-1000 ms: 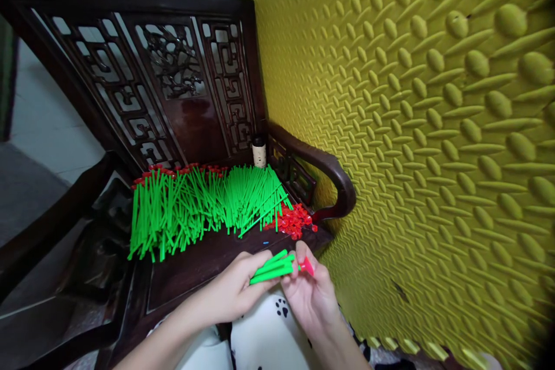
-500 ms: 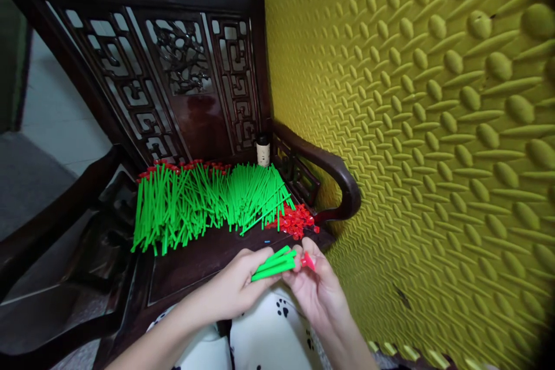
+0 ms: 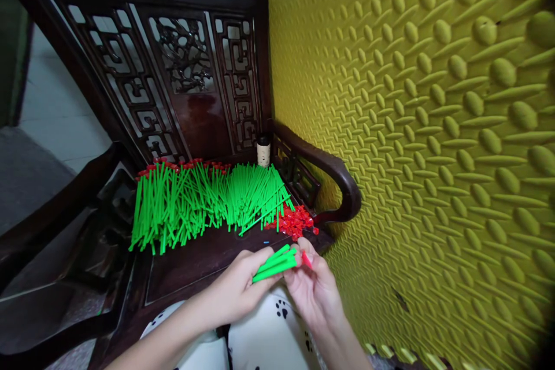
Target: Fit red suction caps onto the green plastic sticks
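Note:
My left hand (image 3: pixel 247 283) is closed around several green plastic sticks (image 3: pixel 275 266), which point up to the right. Pinched in my right hand (image 3: pixel 314 286) is a small red plastic cap (image 3: pixel 306 259), right at the ends of those sticks. Whether the cap is seated on a stick, my fingers hide. Beyond my hands, a heap of green sticks (image 3: pixel 182 202) lies on the wooden seat (image 3: pixel 186 272), many with red caps at their far ends. A pile of loose red caps (image 3: pixel 295 221) rests at the heap's right side.
The dark carved chair has a curved right armrest (image 3: pixel 342 179) and a left armrest (image 3: pixel 65 208). A cream cup with a black lid (image 3: pixel 263 151) stands in the back corner. A yellow textured foam mat (image 3: pixel 411 156) rises along the right. Below my hands are my legs in white paw-print trousers (image 3: pixel 260 335).
My right hand has pressed the red cap closer to the stick ends, and less of the cap shows. The left hand keeps its hold; the view has shifted slightly.

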